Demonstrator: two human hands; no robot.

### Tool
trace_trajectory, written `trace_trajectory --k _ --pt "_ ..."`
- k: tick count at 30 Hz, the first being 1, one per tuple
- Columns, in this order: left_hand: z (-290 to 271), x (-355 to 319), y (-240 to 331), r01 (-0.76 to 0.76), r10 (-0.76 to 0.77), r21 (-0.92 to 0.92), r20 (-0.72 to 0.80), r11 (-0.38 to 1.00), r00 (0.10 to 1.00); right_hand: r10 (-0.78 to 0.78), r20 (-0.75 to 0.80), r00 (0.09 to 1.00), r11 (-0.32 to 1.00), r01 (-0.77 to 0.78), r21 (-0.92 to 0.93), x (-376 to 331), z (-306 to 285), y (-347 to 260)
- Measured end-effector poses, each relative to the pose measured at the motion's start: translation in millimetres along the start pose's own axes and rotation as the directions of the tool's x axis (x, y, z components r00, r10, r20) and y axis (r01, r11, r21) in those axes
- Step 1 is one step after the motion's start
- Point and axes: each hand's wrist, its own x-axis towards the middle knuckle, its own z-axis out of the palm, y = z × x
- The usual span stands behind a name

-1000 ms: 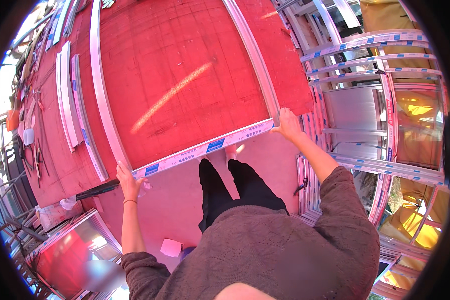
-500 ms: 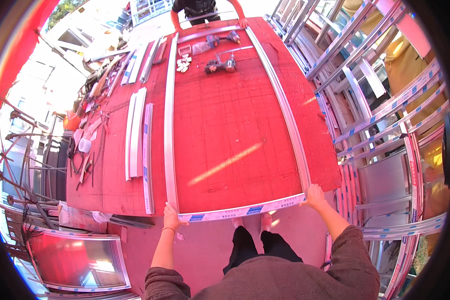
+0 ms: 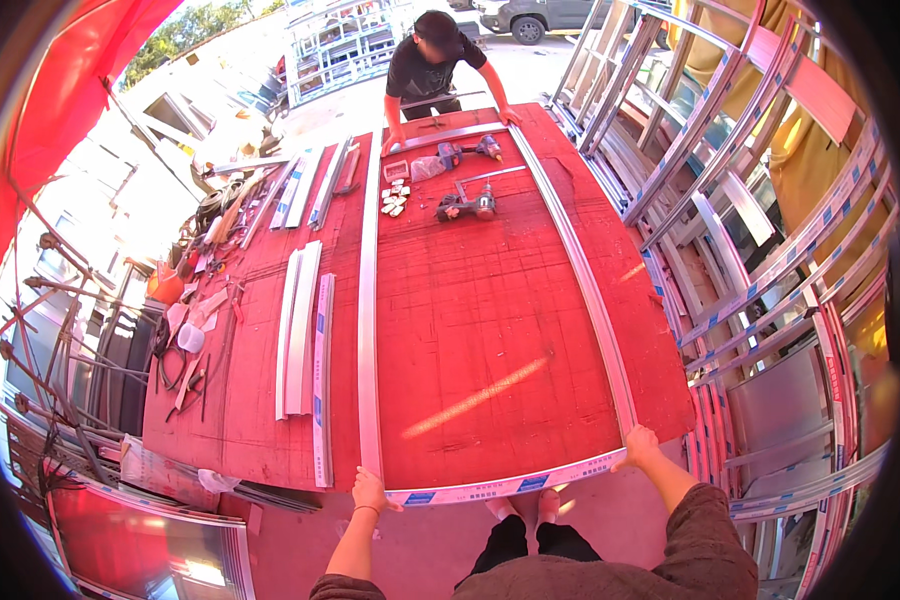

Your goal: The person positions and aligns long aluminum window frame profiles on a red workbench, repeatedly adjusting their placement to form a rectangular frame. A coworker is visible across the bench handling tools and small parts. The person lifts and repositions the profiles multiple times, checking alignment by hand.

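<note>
While the big aluminium frame (image 3: 490, 300) lies flat on the red table (image 3: 490, 330), the left hand (image 3: 368, 492) has its fingers wrapped round the near left corner and the right hand (image 3: 639, 447) grips the near right corner. Another person (image 3: 438, 62) holds the far end. Cordless drills (image 3: 467, 205) sit inside the frame up there, loose aluminium strips (image 3: 305, 340) to the left.

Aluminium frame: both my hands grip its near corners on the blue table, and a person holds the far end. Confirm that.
One detail is wrong: the table is red, not blue, as the head view shows. The rest stands: the left hand and right hand grip the near corners of the aluminium frame, and a person holds its far end.
</note>
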Motion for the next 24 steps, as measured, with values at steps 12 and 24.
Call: trace_trajectory --k 12,24 --pt "-1.1 3.1 2.2 -0.027 0.027 0.025 0.008 0.999 1.0 0.045 -0.004 0.999 0.997 -0.045 -0.065 2.8 -0.8 -3.7" --pt "3.5 4.5 2.6 0.002 -0.003 0.062 0.01 0.998 1.0 0.041 0.014 0.999 0.999 -0.04 -0.036 0.4 -1.2 -5.2"
